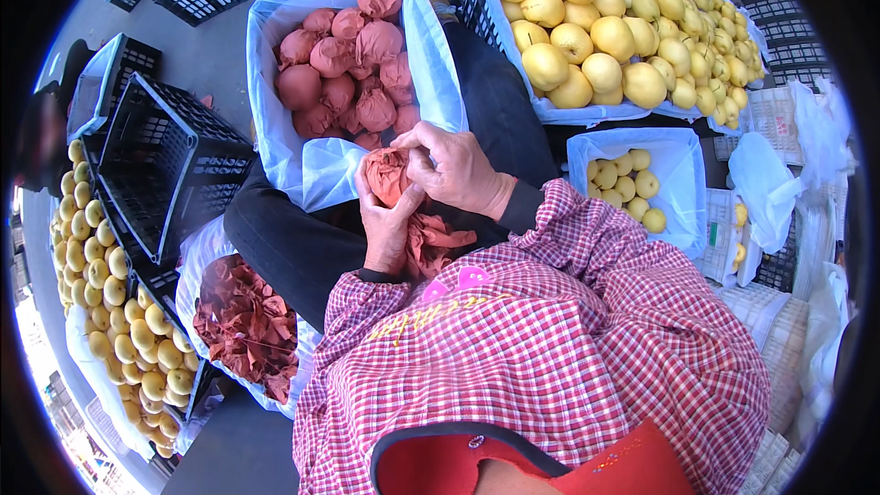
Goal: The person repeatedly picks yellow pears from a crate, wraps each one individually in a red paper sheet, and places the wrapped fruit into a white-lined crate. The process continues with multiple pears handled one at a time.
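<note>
My left hand (386, 220) cups a fruit wrapped in reddish paper (388, 175) from below and the side. With its fingers bent, my right hand (457, 168) pinches at the paper on the upper right of that fruit. Behind my hands stands a crate lined with pale blue sheeting (430, 48), holding several paper-wrapped fruits (333, 55). Crumpled reddish paper (436, 237) lies on my lap under my hands. The fruit inside the wrapper is hidden.
Yellow pears (574, 41) fill crates at upper right; fewer lie in a lined crate (687, 185) below. More pears (137, 330) stand at left, near a black plastic crate (175, 158) and a bag of crumpled paper (247, 323). A dark blurred figure (51, 130) is at far left.
</note>
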A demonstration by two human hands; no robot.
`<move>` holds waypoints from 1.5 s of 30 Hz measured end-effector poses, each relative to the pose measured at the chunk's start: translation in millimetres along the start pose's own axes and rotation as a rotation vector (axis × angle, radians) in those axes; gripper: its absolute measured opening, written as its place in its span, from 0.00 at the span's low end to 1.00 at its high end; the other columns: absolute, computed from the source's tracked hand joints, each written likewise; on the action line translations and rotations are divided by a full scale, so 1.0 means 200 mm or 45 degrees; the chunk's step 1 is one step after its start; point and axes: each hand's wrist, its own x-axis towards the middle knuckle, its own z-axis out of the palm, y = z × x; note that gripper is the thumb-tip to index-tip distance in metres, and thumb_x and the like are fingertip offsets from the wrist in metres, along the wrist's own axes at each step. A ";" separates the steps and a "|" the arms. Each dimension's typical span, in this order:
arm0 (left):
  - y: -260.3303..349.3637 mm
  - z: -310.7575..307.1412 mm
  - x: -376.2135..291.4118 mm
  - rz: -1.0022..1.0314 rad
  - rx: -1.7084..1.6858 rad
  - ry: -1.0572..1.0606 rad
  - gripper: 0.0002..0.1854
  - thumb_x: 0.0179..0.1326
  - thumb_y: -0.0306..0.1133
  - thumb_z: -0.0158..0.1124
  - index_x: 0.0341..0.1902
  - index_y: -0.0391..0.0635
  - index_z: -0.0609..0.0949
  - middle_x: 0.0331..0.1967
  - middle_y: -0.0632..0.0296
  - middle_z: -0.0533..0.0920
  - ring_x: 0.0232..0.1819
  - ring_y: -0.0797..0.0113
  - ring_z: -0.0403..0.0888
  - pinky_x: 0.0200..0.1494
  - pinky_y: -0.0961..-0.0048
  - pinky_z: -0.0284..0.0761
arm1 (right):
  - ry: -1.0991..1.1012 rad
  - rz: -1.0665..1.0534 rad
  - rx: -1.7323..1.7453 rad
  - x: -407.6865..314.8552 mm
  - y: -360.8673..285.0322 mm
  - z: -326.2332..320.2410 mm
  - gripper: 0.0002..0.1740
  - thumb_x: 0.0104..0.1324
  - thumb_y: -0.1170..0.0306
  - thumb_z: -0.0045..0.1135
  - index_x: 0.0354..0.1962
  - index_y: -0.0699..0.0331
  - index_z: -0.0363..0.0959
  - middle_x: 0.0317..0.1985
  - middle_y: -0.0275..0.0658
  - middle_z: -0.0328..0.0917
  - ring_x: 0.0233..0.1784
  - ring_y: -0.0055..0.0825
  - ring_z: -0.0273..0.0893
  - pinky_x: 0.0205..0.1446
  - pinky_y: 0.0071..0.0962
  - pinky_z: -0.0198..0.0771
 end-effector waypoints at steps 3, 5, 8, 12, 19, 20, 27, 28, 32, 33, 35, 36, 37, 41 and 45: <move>0.03 -0.04 -0.04 -0.098 -0.455 -0.081 0.42 0.53 0.34 0.73 0.70 0.43 0.62 0.59 0.57 0.72 0.58 0.65 0.74 0.63 0.66 0.72 | 0.181 0.432 0.434 0.05 0.05 0.08 0.07 0.66 0.77 0.53 0.41 0.69 0.74 0.35 0.39 0.84 0.37 0.25 0.84 0.42 0.25 0.78; 0.00 -0.06 -0.05 -0.199 -0.522 -0.218 0.46 0.50 0.42 0.73 0.69 0.41 0.61 0.57 0.55 0.74 0.57 0.63 0.77 0.61 0.66 0.75 | 0.207 0.510 0.454 0.06 0.20 0.15 0.09 0.67 0.75 0.54 0.43 0.70 0.76 0.35 0.37 0.84 0.37 0.19 0.80 0.43 0.23 0.76; -0.04 -0.12 -0.02 -0.269 -0.535 -0.383 0.51 0.48 0.52 0.76 0.69 0.39 0.61 0.56 0.55 0.75 0.57 0.61 0.77 0.61 0.64 0.74 | -0.081 0.619 0.334 0.04 0.41 0.16 0.11 0.66 0.72 0.56 0.45 0.68 0.77 0.36 0.39 0.84 0.39 0.21 0.81 0.45 0.24 0.76; -0.10 -0.16 0.04 0.182 -0.074 -0.316 0.49 0.59 0.59 0.69 0.72 0.35 0.62 0.64 0.55 0.73 0.63 0.64 0.74 0.64 0.64 0.71 | -0.029 0.484 0.606 -0.03 0.09 -0.02 0.22 0.72 0.58 0.55 0.54 0.67 0.73 0.54 0.42 0.78 0.53 0.25 0.78 0.59 0.28 0.71; 0.14 0.17 0.00 -0.002 0.152 -0.357 0.05 0.68 0.28 0.64 0.38 0.40 0.78 0.35 0.69 0.78 0.36 0.79 0.71 0.42 0.79 0.69 | 0.095 0.903 2.201 -0.45 0.16 -0.32 0.37 0.70 0.42 0.51 0.62 0.65 0.66 0.58 0.49 0.75 0.64 0.42 0.74 0.67 0.44 0.70; 0.14 0.19 0.00 -0.004 0.258 -0.438 0.06 0.68 0.29 0.64 0.42 0.40 0.79 0.38 0.67 0.79 0.39 0.78 0.73 0.45 0.78 0.71 | 0.103 0.872 2.371 -0.56 0.19 -0.44 0.37 0.70 0.41 0.50 0.62 0.64 0.67 0.57 0.52 0.75 0.62 0.48 0.74 0.62 0.51 0.73; 0.15 0.29 0.03 -0.491 0.359 -0.269 0.19 0.62 0.29 0.64 0.55 0.37 0.77 0.57 0.55 0.80 0.57 0.62 0.77 0.63 0.66 0.71 | 1.449 0.901 1.983 -1.43 0.78 -1.10 0.30 0.69 0.44 0.50 0.55 0.58 0.72 0.51 0.47 0.78 0.56 0.57 0.76 0.51 0.57 0.76; 0.13 0.28 0.04 -0.508 0.301 -0.313 0.16 0.60 0.27 0.62 0.52 0.38 0.77 0.58 0.53 0.80 0.56 0.63 0.77 0.63 0.66 0.71 | 1.576 0.942 1.773 -1.61 0.92 -1.14 0.27 0.68 0.46 0.50 0.53 0.57 0.72 0.51 0.46 0.78 0.53 0.54 0.77 0.51 0.56 0.76; 0.23 0.28 0.02 -0.407 0.312 -0.270 0.08 0.52 0.21 0.54 0.36 0.44 0.70 0.50 0.50 0.81 0.48 0.65 0.77 0.57 0.68 0.73 | 2.113 1.643 1.330 -1.83 1.24 -1.19 0.31 0.66 0.54 0.62 0.63 0.52 0.63 0.56 0.42 0.73 0.58 0.45 0.72 0.52 0.60 0.75; 0.25 0.34 0.00 -0.425 0.280 -0.244 0.09 0.52 0.20 0.53 0.38 0.43 0.71 0.42 0.54 0.81 0.44 0.65 0.78 0.53 0.68 0.74 | 1.252 1.692 0.300 -2.09 1.32 -1.14 0.47 0.56 0.54 0.71 0.67 0.60 0.56 0.60 0.48 0.69 0.61 0.48 0.70 0.61 0.54 0.71; 0.25 0.39 0.02 -0.461 0.437 -0.181 0.08 0.52 0.18 0.51 0.36 0.41 0.72 0.36 0.56 0.81 0.37 0.68 0.77 0.45 0.72 0.75 | 0.693 1.569 -1.129 -2.46 1.40 -1.15 0.62 0.44 0.52 0.81 0.68 0.72 0.53 0.61 0.56 0.68 0.64 0.52 0.69 0.69 0.45 0.67; 0.18 0.34 0.06 -0.440 0.404 -0.290 0.08 0.52 0.17 0.49 0.36 0.40 0.73 0.34 0.56 0.80 0.34 0.69 0.77 0.42 0.74 0.74 | 0.705 1.513 -1.283 -2.58 1.46 -1.18 0.61 0.42 0.49 0.81 0.65 0.75 0.58 0.59 0.59 0.70 0.63 0.54 0.70 0.69 0.42 0.67; 0.08 0.18 0.17 -0.423 0.315 -0.438 0.08 0.52 0.16 0.48 0.35 0.39 0.73 0.32 0.57 0.80 0.31 0.70 0.76 0.38 0.76 0.73 | 0.862 1.048 -1.536 -2.76 1.45 -1.26 0.53 0.44 0.48 0.79 0.58 0.76 0.67 0.52 0.57 0.77 0.55 0.55 0.76 0.64 0.42 0.71; 0.20 0.18 0.06 -0.363 0.231 -0.216 0.08 0.52 0.18 0.47 0.35 0.38 0.75 0.22 0.59 0.76 0.25 0.72 0.72 0.34 0.79 0.70 | 2.140 1.364 0.474 -1.86 1.35 -1.18 0.31 0.63 0.59 0.62 0.57 0.71 0.67 0.47 0.47 0.78 0.50 0.40 0.78 0.57 0.40 0.75; 0.15 -0.17 0.14 -0.155 -0.017 -0.078 0.16 0.57 0.22 0.48 0.50 0.34 0.74 0.21 0.60 0.76 0.24 0.73 0.73 0.34 0.79 0.71 | 1.222 0.774 0.310 -0.63 0.55 -0.74 0.16 0.74 0.69 0.50 0.55 0.67 0.69 0.46 0.42 0.78 0.48 0.29 0.79 0.54 0.34 0.78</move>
